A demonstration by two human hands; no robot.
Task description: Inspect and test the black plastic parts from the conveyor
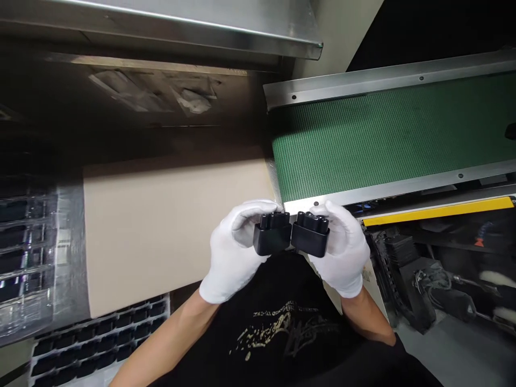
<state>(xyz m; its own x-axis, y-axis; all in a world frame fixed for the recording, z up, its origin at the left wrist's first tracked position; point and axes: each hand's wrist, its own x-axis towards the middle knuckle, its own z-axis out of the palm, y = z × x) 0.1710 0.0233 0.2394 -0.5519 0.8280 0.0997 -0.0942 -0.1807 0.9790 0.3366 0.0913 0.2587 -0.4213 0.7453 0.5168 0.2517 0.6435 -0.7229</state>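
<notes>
My left hand (237, 247), in a white glove, is closed on a black plastic block with rounded pegs along its top (272, 236). A matching black plastic block (310, 237) is gripped by my right hand (342, 244), gloved in white as well. Both blocks are held upright side by side in front of my chest, with a very narrow gap between them. Their pegged ends point away from me. The fingers behind each block are partly hidden.
A beige board (161, 231) lies on the bench to the left. Beyond my right hand runs a green conveyor belt (382, 140) with metal rails. Trays of black parts (97, 338) stand at lower left, and a metal shelf (181, 32) overhangs the back. A yellow bar (439, 211) edges the right side.
</notes>
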